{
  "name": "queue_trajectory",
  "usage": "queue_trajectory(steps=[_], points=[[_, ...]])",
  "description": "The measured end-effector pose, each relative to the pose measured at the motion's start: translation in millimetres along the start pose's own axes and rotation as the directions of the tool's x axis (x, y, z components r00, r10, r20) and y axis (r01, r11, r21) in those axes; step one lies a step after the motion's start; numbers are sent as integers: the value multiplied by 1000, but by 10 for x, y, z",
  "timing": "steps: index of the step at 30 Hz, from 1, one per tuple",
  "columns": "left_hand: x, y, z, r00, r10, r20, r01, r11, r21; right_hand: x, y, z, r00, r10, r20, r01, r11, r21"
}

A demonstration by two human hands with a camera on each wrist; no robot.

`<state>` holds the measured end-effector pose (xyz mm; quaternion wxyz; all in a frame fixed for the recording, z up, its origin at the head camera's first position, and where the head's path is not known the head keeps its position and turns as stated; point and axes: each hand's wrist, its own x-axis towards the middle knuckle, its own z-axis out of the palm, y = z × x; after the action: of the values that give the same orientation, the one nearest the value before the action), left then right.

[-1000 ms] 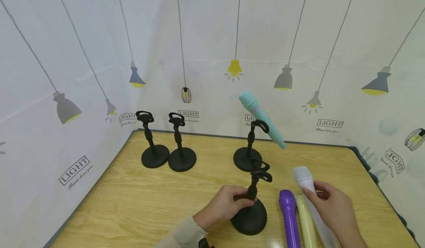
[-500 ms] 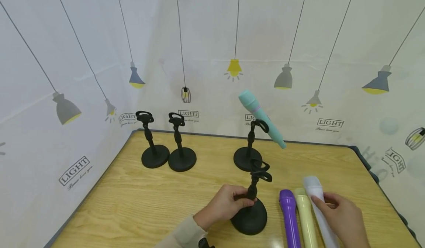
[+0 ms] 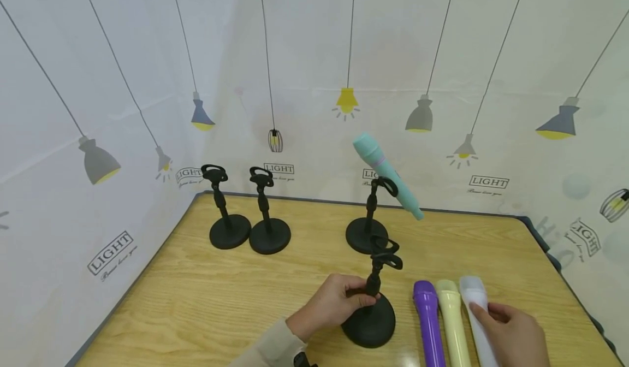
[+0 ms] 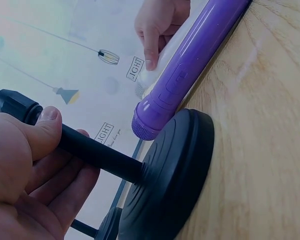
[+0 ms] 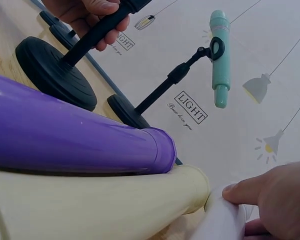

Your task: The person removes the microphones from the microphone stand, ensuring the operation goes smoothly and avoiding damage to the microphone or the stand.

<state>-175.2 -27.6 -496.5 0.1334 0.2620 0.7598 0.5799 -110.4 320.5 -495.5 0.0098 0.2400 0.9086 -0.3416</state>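
Note:
My left hand (image 3: 339,304) grips the upright pole of a black microphone stand (image 3: 369,323) at the front, its thumb and fingers around the pole in the left wrist view. The stand's round base is on the table and its clip holds nothing. At the right, my right hand (image 3: 516,329) holds a white microphone (image 3: 478,312) between thumb and fingers, close to its head. That microphone lies beside a pale yellow microphone (image 3: 453,318) and a purple microphone (image 3: 429,318), all three roughly side by side with heads pointing away from me.
Behind the held stand is another stand (image 3: 367,235) with a mint green microphone (image 3: 393,178) tilted in its clip. Two stands with bare clips, a left one (image 3: 229,231) and a right one (image 3: 270,235), are at the back left. A lamp-print curtain (image 3: 314,55) encloses the wooden table (image 3: 206,301).
My right hand has brought the white microphone down and rightward, from over the yellow one to beside it, uncovering the yellow head. My left hand and its stand have stayed put.

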Motion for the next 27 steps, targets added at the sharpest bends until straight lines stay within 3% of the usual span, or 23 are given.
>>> queue_trajectory(steps=[11,17,22,27], points=[[-11,-19,9,1000,6,5,-6,1000,-8,31,151,46,999,42,-20,-42,999,-15],[7,5,-17,1000,4,1,-4,1000,11,27,151,74,1000,4,-15,-4,1000,-27],[9,2,-16,1000,8,7,-8,1000,-4,15,144,80,1000,-22,9,22,998,-53],[1,-13,-18,1000,-6,16,6,1000,-16,14,160,79,998,16,53,-12,998,-69]])
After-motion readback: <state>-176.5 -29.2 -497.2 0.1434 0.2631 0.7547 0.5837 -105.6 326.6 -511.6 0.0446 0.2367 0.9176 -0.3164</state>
